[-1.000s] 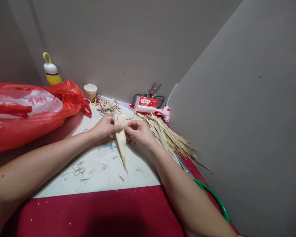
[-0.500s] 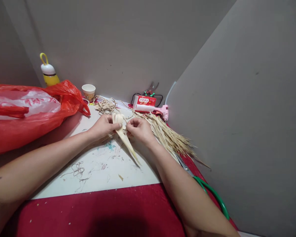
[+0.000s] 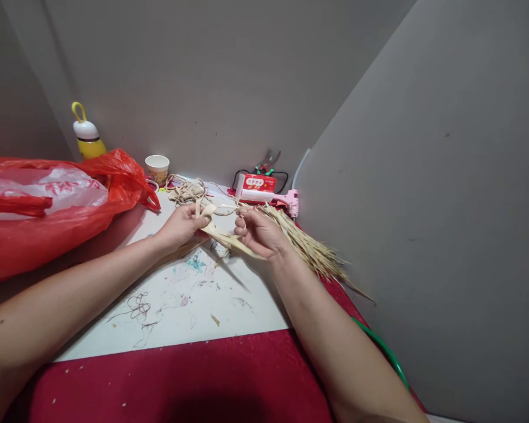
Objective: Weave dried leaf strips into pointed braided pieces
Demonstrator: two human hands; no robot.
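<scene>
My left hand (image 3: 180,229) is closed on a pale, flat leaf strip, like a dried husk (image 3: 229,239), with its thumb on top. The strip's tapering tail runs right, to beneath my right wrist. Curled fingers of my right hand (image 3: 262,232) pinch a thin twisted straw cord (image 3: 226,211), which stretches between the two hands. Exactly where the cord meets the husk is hidden by the left fingers. Behind my left hand lies a loose coil of the same kind of cord (image 3: 187,191). A bundle of dry straw strips (image 3: 311,244) lies beside my right hand.
White board (image 3: 158,317) on a red cloth (image 3: 180,376) bears stains and loose thread (image 3: 139,305). A red plastic bag (image 3: 70,235), yellow bottle (image 3: 89,141) and paper cup (image 3: 157,167) stand left. Near the wall are a red box (image 3: 258,183), pink tool (image 3: 292,202) and pruners (image 3: 268,164). Green handle (image 3: 385,346) at right.
My right hand has turned and moved slightly right, drawing the cord out straight. The husk's tail has swung from pointing down to pointing right. My right forearm now covers the scissor blades.
</scene>
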